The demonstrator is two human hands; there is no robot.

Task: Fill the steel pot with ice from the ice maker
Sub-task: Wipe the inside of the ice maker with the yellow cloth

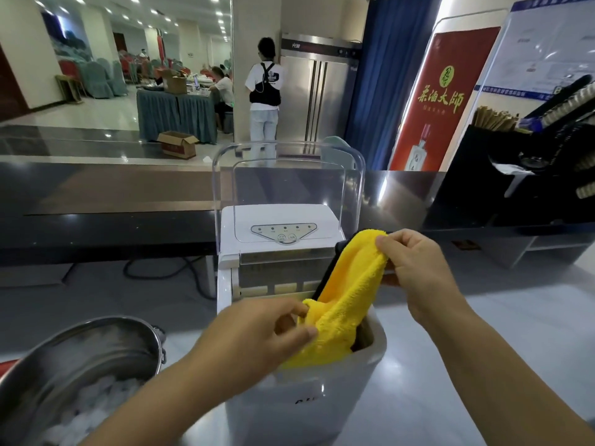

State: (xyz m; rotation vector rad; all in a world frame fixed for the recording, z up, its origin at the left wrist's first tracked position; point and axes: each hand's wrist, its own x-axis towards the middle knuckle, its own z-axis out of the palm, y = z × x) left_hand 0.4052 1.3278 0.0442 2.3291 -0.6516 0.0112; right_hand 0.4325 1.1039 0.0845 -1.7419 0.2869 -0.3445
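Note:
The white ice maker [306,394] stands in front of me with its clear lid [286,175] raised. A yellow cloth [347,294] hangs over its open top, draped on a dark object whose black edge shows behind it. My left hand [260,333] pinches the cloth's lower end. My right hand [415,268] pinches the upper end at the right. The steel pot [96,346] sits at lower left, with ice cubes [93,407] inside it.
A dark counter [112,214] runs across behind the ice maker. A black rack with chopsticks [495,120] stands at the right, next to a red banner [441,101]. A person in a white shirt [265,91] stands by a steel refrigerator [318,91].

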